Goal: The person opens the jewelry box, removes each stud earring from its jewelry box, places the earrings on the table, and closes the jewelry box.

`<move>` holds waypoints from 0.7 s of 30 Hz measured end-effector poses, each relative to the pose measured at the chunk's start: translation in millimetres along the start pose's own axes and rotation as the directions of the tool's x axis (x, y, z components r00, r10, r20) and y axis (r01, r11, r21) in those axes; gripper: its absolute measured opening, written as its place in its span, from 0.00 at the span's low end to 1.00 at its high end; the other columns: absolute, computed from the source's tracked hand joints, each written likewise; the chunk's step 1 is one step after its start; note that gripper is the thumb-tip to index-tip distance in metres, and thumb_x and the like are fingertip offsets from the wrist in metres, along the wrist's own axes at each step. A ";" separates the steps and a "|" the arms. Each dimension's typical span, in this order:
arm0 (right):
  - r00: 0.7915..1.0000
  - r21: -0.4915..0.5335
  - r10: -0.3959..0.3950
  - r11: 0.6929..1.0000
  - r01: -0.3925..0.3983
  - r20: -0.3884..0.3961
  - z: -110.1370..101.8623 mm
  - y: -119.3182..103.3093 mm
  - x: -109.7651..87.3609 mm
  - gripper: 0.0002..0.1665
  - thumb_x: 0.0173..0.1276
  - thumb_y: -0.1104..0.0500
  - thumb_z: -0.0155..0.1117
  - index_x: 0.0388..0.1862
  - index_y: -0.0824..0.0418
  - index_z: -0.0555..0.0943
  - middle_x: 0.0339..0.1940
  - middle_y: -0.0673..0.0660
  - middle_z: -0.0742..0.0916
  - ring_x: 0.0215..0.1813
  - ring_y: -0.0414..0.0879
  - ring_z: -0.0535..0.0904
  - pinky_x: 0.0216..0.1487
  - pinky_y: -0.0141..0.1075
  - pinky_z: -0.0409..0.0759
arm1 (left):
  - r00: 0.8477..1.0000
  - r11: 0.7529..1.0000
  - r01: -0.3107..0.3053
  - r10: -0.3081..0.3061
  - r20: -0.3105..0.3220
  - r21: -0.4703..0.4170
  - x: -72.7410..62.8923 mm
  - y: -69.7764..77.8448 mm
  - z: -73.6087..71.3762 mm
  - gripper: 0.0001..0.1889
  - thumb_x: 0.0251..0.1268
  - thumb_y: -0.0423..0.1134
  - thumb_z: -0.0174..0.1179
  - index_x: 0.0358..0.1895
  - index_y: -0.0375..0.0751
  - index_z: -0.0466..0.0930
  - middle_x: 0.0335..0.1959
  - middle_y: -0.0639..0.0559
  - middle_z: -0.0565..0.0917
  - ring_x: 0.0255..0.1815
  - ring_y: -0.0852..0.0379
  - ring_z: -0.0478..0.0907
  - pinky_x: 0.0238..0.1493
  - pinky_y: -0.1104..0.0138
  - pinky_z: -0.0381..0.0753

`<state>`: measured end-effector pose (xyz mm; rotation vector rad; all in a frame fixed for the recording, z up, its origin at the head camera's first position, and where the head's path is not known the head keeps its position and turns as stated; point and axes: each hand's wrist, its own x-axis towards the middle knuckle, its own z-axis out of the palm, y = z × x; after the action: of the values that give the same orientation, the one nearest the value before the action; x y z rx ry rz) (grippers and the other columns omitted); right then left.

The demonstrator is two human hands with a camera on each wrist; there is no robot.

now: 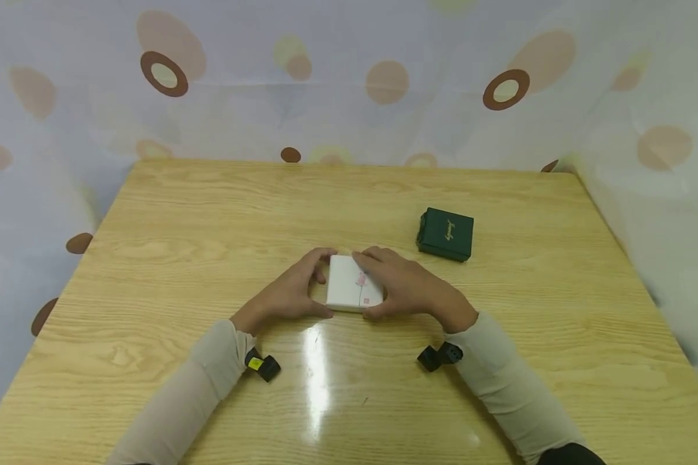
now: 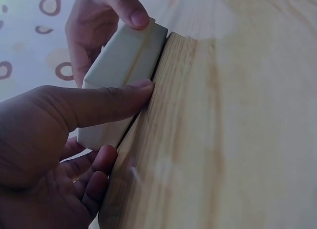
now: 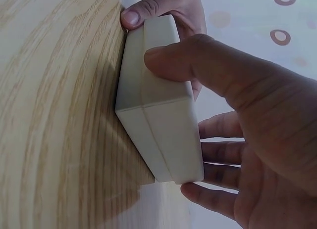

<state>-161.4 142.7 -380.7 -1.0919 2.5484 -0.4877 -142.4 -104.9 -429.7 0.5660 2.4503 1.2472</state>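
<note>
A small white box [image 1: 343, 282] with a pink flower printed on its lid lies on the wooden table, in the middle of the head view. My left hand [image 1: 287, 290] grips it from the left, thumb along the near side and fingers by the far corner. From the right, my right hand [image 1: 410, 284] holds it too, its thumb on the near side and its fingers reaching over the lid. In the right wrist view, a thin seam runs between lid and base around the white box [image 3: 171, 127], and the lid looks closed.
A dark green box [image 1: 446, 234] with gold lettering stands on the table [image 1: 209, 213], behind and to the right of the white one. Patterned cloth [image 1: 337, 77] hangs behind the table's far edge and along its sides.
</note>
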 end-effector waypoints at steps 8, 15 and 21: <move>1.000 -0.029 0.007 1.000 -0.006 0.008 -3.2 3.9 -2.4 0.60 0.57 0.43 0.76 0.80 0.64 0.56 0.72 0.60 0.71 0.65 0.52 0.71 0.60 0.46 0.76 | 1.000 1.000 -0.001 0.001 -0.003 -0.006 3.2 4.1 1.5 0.55 0.43 0.36 0.81 0.75 0.48 0.54 0.61 0.48 0.71 0.53 0.52 0.71 0.56 0.61 0.72; 1.000 -0.017 0.002 1.000 -0.002 0.007 -3.1 4.3 -2.5 0.60 0.56 0.44 0.77 0.79 0.64 0.57 0.72 0.60 0.72 0.65 0.52 0.71 0.61 0.47 0.77 | 1.000 1.000 0.001 -0.001 -0.005 -0.009 2.9 3.3 2.4 0.56 0.43 0.35 0.81 0.76 0.48 0.53 0.61 0.48 0.71 0.53 0.52 0.71 0.55 0.61 0.72; 1.000 -0.008 0.008 1.000 -0.008 0.011 -0.8 5.8 0.4 0.60 0.56 0.43 0.76 0.80 0.63 0.57 0.73 0.60 0.71 0.65 0.52 0.71 0.61 0.47 0.77 | 1.000 1.000 0.020 -0.020 -0.007 -0.014 2.2 2.9 0.9 0.58 0.42 0.35 0.81 0.77 0.46 0.51 0.64 0.48 0.70 0.53 0.52 0.71 0.54 0.62 0.72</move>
<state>-165.7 146.3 -382.5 -1.0839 2.5468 -0.4685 -143.3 -101.6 -428.1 0.5326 2.4453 1.2602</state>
